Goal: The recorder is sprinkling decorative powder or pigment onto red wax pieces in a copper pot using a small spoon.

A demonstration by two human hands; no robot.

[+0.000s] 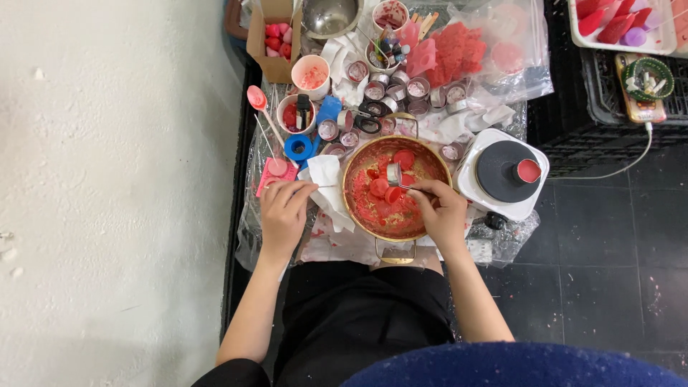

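A square white hotplate with a round black top [503, 174] serves as the landmark. A small cup of pink wax [529, 170] stands on its black disc. Up and to its left lie a cluster of small round metal tealight cups [418, 89], and beyond those a clear plastic bag of red wax crumbs [462, 49]. Farther left of the hotplate sit a roll of blue tape [299, 147], a pink-stained white paper cup [310, 74] and an open brown cardboard box of pink pieces [275, 37]. A black plastic crate [573, 136] stands to its right.
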